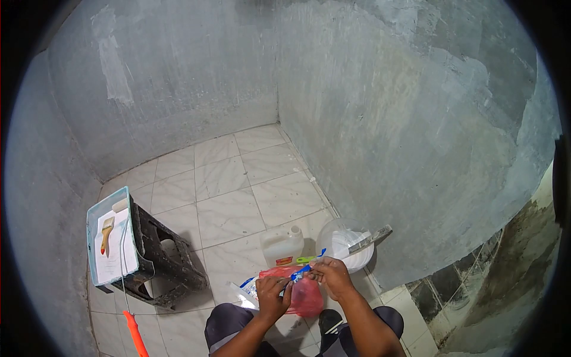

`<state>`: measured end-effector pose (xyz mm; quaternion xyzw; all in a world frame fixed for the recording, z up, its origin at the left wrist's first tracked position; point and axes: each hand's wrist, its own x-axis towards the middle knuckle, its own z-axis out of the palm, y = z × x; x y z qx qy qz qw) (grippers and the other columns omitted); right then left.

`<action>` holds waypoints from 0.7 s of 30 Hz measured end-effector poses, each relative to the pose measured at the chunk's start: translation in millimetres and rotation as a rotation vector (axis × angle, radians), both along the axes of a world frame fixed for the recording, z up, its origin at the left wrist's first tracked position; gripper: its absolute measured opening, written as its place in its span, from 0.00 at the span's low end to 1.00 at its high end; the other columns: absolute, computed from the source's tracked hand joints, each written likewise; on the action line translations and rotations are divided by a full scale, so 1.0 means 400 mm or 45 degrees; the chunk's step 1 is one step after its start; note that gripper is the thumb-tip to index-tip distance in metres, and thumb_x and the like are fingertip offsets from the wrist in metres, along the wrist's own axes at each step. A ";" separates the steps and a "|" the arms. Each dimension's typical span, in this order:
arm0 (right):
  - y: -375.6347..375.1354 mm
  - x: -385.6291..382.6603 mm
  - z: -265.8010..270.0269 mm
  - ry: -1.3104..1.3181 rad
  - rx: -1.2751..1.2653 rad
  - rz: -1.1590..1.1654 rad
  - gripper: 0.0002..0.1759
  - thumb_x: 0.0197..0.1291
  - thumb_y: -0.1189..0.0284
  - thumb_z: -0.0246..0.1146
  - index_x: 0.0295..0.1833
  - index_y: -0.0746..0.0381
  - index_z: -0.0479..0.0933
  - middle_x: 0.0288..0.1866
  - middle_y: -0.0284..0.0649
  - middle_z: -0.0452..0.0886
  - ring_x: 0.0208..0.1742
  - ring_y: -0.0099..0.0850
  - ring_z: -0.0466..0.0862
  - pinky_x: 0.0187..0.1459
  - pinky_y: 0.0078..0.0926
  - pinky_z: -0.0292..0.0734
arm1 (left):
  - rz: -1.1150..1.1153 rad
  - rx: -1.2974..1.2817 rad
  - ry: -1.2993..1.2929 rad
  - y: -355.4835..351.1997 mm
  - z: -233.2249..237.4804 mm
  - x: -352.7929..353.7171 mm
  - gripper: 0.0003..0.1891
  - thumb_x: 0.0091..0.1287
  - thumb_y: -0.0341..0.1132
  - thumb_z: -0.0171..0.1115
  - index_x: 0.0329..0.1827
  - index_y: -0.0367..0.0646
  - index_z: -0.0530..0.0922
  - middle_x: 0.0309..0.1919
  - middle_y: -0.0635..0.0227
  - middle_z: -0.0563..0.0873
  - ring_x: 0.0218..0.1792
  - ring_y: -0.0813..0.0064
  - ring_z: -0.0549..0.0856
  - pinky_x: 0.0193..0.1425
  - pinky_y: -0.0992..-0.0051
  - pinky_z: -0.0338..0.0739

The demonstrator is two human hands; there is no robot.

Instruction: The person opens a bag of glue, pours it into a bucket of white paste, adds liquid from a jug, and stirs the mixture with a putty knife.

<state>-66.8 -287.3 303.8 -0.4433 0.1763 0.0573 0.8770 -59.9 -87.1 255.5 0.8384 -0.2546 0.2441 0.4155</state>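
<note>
Low over the floor, between my knees, both hands meet at a small blue-and-white packet point(300, 273). My left hand point(275, 296) pinches its lower end with closed fingers. The fingers of my right hand point(333, 277) are closed at its upper end. Beneath them lies a crumpled red plastic bag point(306, 298), partly hidden by my left hand. Just beyond the packet shows a green handle point(306, 259). A translucent jug point(282, 247) with a red label stands behind the bag.
A round white container point(355, 259) sits by the right wall, a flat-bladed tool point(370, 238) across it. On the left, a black stool point(172, 262) bears a blue-rimmed tray point(90, 238) with paper and a paintbrush point(107, 234). An orange roller handle point(134, 333) juts forward.
</note>
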 end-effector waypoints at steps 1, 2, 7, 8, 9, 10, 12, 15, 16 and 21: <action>-0.003 -0.003 0.001 0.002 0.001 0.001 0.11 0.65 0.83 0.65 0.52 0.73 0.78 0.39 0.45 0.86 0.37 0.32 0.88 0.43 0.25 0.84 | -0.009 0.014 -0.001 0.000 -0.003 0.002 0.05 0.61 0.31 0.72 0.39 0.44 0.87 0.36 0.68 0.88 0.41 0.65 0.84 0.49 0.65 0.67; -0.006 -0.007 0.002 -0.043 0.041 0.020 0.08 0.66 0.82 0.63 0.50 0.72 0.79 0.40 0.46 0.87 0.38 0.33 0.88 0.45 0.27 0.85 | -0.010 0.016 0.001 -0.001 -0.006 0.005 0.05 0.61 0.31 0.72 0.39 0.44 0.87 0.36 0.68 0.88 0.41 0.65 0.84 0.49 0.65 0.67; 0.005 -0.012 0.004 -0.059 -0.204 0.047 0.09 0.66 0.81 0.62 0.49 0.73 0.79 0.41 0.48 0.87 0.41 0.36 0.90 0.48 0.30 0.86 | -0.035 0.042 0.065 -0.003 -0.020 0.016 0.05 0.63 0.28 0.67 0.41 0.42 0.84 0.38 0.61 0.84 0.44 0.58 0.81 0.51 0.61 0.69; 0.003 -0.012 0.001 -0.139 -0.506 0.048 0.08 0.66 0.81 0.62 0.49 0.73 0.80 0.40 0.47 0.88 0.41 0.35 0.90 0.46 0.29 0.86 | -0.044 0.027 0.080 -0.003 -0.021 0.015 0.05 0.63 0.27 0.65 0.41 0.40 0.81 0.39 0.58 0.82 0.45 0.55 0.79 0.51 0.59 0.69; 0.001 -0.013 -0.001 -0.221 -0.808 0.047 0.08 0.66 0.80 0.62 0.48 0.73 0.81 0.38 0.47 0.88 0.41 0.34 0.90 0.45 0.29 0.85 | -0.033 0.024 0.085 -0.001 -0.020 0.014 0.05 0.63 0.27 0.65 0.41 0.40 0.81 0.39 0.58 0.82 0.45 0.55 0.79 0.51 0.59 0.69; -0.001 -0.014 -0.005 -0.221 -0.810 0.056 0.08 0.66 0.80 0.62 0.48 0.73 0.81 0.38 0.47 0.88 0.41 0.34 0.90 0.45 0.29 0.85 | -0.055 -0.006 0.117 0.000 -0.018 0.015 0.04 0.63 0.26 0.64 0.40 0.40 0.80 0.38 0.58 0.82 0.44 0.55 0.79 0.51 0.58 0.69; -0.002 -0.017 -0.003 -0.309 -1.506 0.037 0.07 0.64 0.77 0.66 0.43 0.71 0.83 0.35 0.47 0.89 0.37 0.37 0.90 0.41 0.32 0.83 | -0.077 -0.040 0.148 0.004 -0.017 0.017 0.04 0.63 0.26 0.63 0.39 0.40 0.79 0.38 0.58 0.82 0.44 0.54 0.79 0.51 0.58 0.69; 0.008 -0.017 0.034 -0.328 -1.761 -0.005 0.08 0.60 0.73 0.70 0.40 0.68 0.85 0.32 0.47 0.88 0.35 0.44 0.89 0.40 0.38 0.81 | -0.112 -0.090 0.201 0.014 -0.018 0.024 0.04 0.63 0.25 0.63 0.38 0.40 0.78 0.37 0.57 0.82 0.43 0.53 0.79 0.50 0.58 0.69; 0.011 -0.017 0.022 -0.328 -1.762 -0.002 0.08 0.60 0.73 0.70 0.40 0.68 0.85 0.32 0.47 0.88 0.35 0.44 0.89 0.40 0.38 0.81 | -0.112 -0.111 0.264 0.018 -0.020 0.023 0.03 0.64 0.25 0.62 0.38 0.39 0.77 0.37 0.56 0.81 0.43 0.52 0.79 0.49 0.58 0.70; 0.006 -0.004 0.056 -0.767 -2.140 -0.162 0.06 0.59 0.72 0.67 0.35 0.63 0.83 0.34 0.52 0.83 0.37 0.56 0.84 0.42 0.51 0.77 | -0.122 -0.256 0.470 0.034 -0.039 0.035 0.04 0.67 0.27 0.62 0.41 0.37 0.77 0.38 0.56 0.82 0.44 0.52 0.80 0.50 0.59 0.73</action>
